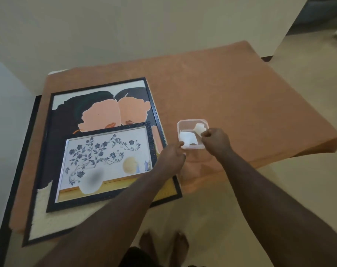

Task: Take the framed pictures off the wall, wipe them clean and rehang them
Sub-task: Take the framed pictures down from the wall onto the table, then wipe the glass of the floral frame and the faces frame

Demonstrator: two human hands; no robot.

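Note:
Two framed pictures lie flat on an orange cloth. The large black-framed picture (98, 110) shows two peach faces. On its near part rests a smaller floral picture (104, 160) in a black frame. To their right stands a clear plastic container (190, 123) with white wipes (187, 138) inside. My left hand (172, 156) grips the container's near left corner. My right hand (215, 138) hovers over its right side, fingers curled, pinching a white wipe (199, 129).
The orange cloth (241, 103) covers a low table that stands against a pale wall. A dark table edge (19, 160) shows at the left. My bare feet (163, 245) stand on the beige floor in front of it.

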